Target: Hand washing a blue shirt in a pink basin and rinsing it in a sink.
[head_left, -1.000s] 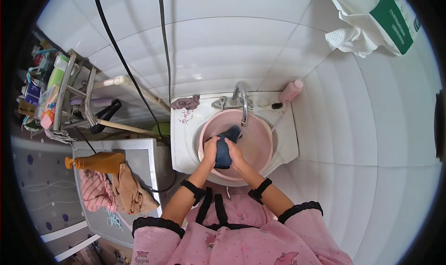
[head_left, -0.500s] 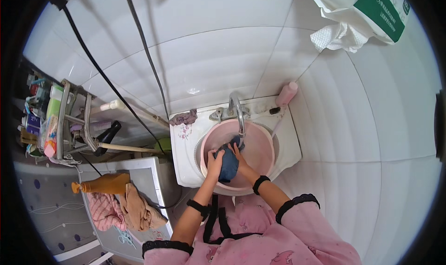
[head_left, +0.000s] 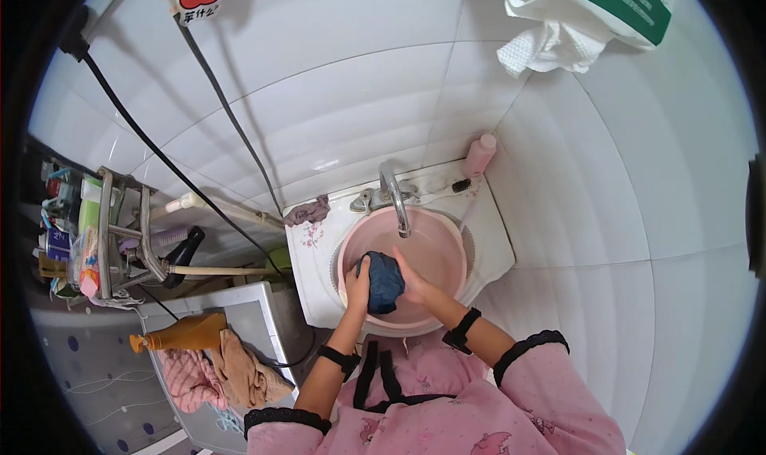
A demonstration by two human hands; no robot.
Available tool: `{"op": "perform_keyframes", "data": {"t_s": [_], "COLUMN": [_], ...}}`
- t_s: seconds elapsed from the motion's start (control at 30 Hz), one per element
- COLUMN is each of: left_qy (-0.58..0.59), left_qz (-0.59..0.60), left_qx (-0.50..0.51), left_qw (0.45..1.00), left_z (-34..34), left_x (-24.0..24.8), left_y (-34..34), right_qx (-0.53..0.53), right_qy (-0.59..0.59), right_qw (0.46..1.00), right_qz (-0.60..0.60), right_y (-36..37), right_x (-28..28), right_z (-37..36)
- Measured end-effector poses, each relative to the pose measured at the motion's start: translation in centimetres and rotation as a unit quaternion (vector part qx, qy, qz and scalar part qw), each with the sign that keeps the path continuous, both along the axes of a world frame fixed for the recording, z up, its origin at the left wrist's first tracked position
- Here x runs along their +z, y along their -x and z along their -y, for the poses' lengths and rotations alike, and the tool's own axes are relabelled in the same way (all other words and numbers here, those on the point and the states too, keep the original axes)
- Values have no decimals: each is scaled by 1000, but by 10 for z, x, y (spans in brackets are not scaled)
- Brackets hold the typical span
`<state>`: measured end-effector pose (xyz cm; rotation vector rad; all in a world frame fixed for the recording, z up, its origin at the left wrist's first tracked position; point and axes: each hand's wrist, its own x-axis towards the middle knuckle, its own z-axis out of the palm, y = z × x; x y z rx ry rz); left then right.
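A bunched dark blue cloth (head_left: 385, 283) is pressed between both palms above the pink basin (head_left: 459, 256). My left hand (head_left: 358, 286) grips its left side, thumb on top. On the other side my right hand (head_left: 413, 281) closes against the cloth, its fingers partly hidden. The basin sits in the white sink (head_left: 495, 240) and holds cloudy water. Just beyond the cloth the chrome faucet (head_left: 393, 200) arches over the basin; I cannot tell whether water runs from it.
A pink bottle (head_left: 480, 154), a black-bristled brush (head_left: 461, 186) and a crumpled mauve cloth (head_left: 308, 211) lie along the sink's back edge. To the left, a washing machine top (head_left: 259, 311) carries an orange bottle (head_left: 188, 332) and towels (head_left: 245, 367). A metal rack (head_left: 128, 232) hangs above.
Both hands have drawn the blue cloth toward me, away from beneath the faucet. It is now gathered into a tighter, rounder bundle. The whole view has shifted slightly.
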<state>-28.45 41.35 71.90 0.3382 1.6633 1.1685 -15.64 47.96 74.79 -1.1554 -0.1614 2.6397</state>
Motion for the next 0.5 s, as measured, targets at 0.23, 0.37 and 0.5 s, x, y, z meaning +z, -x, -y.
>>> {"op": "perform_keyframes", "data": {"t_s": [0.23,0.37,0.5], "left_qy": [17,27,-38], "left_qz": [-57,342,340], "left_qx": [-12,-4,28], "left_qw": [998,939,939], "left_z": [-7,-16,-16], "left_x": [5,63,51], "left_y": [0,-8,-2], "right_qx": [-76,-119,-178], "right_qy": [-221,-226,-77], "right_qw": [965,958,981], "right_qz": [119,128,21], "right_y": [13,15,22], "right_x": [18,24,14], "right_z": [17,12,12]}}
